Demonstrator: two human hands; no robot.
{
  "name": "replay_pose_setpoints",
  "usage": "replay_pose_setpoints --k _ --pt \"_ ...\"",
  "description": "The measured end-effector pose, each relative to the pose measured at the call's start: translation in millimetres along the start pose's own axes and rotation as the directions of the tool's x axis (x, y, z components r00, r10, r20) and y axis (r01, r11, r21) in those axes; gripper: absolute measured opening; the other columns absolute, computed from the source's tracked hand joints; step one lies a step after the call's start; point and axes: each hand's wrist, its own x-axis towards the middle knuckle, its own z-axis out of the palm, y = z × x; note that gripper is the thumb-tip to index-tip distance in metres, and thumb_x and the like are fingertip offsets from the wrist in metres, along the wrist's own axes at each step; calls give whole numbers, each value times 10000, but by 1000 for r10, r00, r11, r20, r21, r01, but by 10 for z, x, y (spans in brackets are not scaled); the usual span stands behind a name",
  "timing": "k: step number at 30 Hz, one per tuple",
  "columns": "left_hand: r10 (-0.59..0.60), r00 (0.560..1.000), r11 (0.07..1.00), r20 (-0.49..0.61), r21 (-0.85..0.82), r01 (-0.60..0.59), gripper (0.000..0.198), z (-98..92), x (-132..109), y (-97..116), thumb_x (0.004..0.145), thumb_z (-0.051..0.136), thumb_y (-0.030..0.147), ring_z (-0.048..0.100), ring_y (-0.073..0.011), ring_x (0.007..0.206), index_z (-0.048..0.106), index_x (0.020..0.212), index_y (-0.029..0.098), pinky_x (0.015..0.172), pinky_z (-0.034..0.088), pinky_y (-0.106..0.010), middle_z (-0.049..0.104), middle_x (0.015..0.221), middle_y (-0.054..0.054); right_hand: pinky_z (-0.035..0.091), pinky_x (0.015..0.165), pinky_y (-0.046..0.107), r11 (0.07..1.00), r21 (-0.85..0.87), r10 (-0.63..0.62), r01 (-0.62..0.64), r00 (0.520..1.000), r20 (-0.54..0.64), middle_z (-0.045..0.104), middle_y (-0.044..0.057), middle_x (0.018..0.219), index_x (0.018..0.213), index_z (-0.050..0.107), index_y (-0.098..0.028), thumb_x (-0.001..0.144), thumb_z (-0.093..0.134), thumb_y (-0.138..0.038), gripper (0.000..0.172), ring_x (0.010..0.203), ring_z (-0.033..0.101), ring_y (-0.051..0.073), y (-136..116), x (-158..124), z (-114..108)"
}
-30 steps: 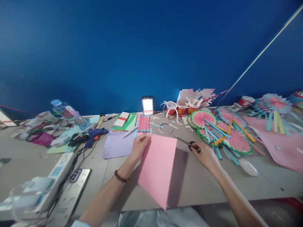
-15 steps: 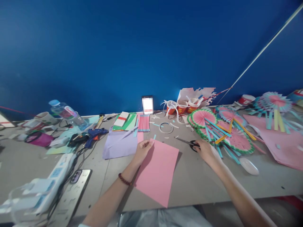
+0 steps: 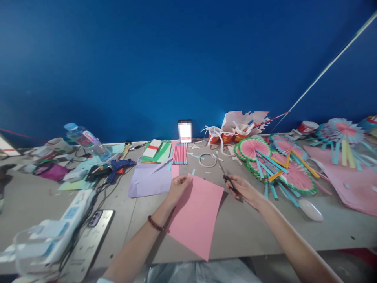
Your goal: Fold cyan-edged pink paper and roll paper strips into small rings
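Observation:
A pink sheet of paper (image 3: 198, 216) is pinched at its upper left corner by my left hand (image 3: 179, 188), which wears a beaded bracelet at the wrist. My right hand (image 3: 243, 190) is closed around the black handles of a pair of scissors (image 3: 230, 183), just right of the sheet and apart from it. The blades point up and away, toward a roll of white tape (image 3: 207, 160). Left of my left hand lies purple paper (image 3: 150, 182), and beyond it several pink and blue striped sticks (image 3: 179, 154) lie in a row.
Watermelon-patterned paper fans (image 3: 253, 149) and a white spoon (image 3: 310, 209) lie at right. Red paper cups (image 3: 228, 135) stand by the wall. At left are a blue glue gun (image 3: 119, 167), a tilted bottle (image 3: 86, 139), a power strip (image 3: 70, 216) with cables, and a phone (image 3: 88, 243).
My right hand has moved left, closer to the pink sheet, lifting the scissors and turning their blades to point more forward. The left hand and the sheet have barely moved.

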Motion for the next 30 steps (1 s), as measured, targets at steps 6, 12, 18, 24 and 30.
replay_pose_setpoints --k 6,12,18,24,30 --pt "-40 999 995 -15 -97 39 436 -45 36 -60 526 833 472 340 -48 448 544 502 146 471 259 -206 432 459 62 348 522 213 908 -392 -127 149 989 82 568 -8 725 893 605 -172 696 702 -438 345 589 491 91 -106 90 189" --pt "-86 996 977 -10 -196 82 365 -77 24 -51 536 828 410 449 -75 461 585 582 143 486 343 -212 543 506 30 276 464 204 934 -351 0 70 981 194 545 -29 653 844 600 -174 687 686 -477 352 518 420 70 -209 111 227" --pt "-110 994 951 19 -287 111 308 -101 19 -8 560 820 356 561 -111 507 612 644 146 546 440 -229 637 576 -4 233 431 197 952 -303 -20 48 995 96 538 -36 635 879 588 -180 710 662 -490 361 464 380 53 -130 187 99" --pt "-113 993 962 31 -247 117 333 -91 15 -5 559 830 399 579 -123 535 643 656 140 558 453 -235 659 608 -22 381 577 215 930 -346 -68 123 983 169 617 -18 713 850 593 -174 704 649 -332 222 623 536 100 -51 167 252" --pt "-92 996 988 -7 -122 90 405 -60 9 -44 531 834 471 484 -82 479 617 586 134 496 359 -206 574 517 19 425 649 245 929 -339 -75 147 973 216 661 2 742 804 605 -167 708 620 -288 155 684 583 132 -30 147 353"
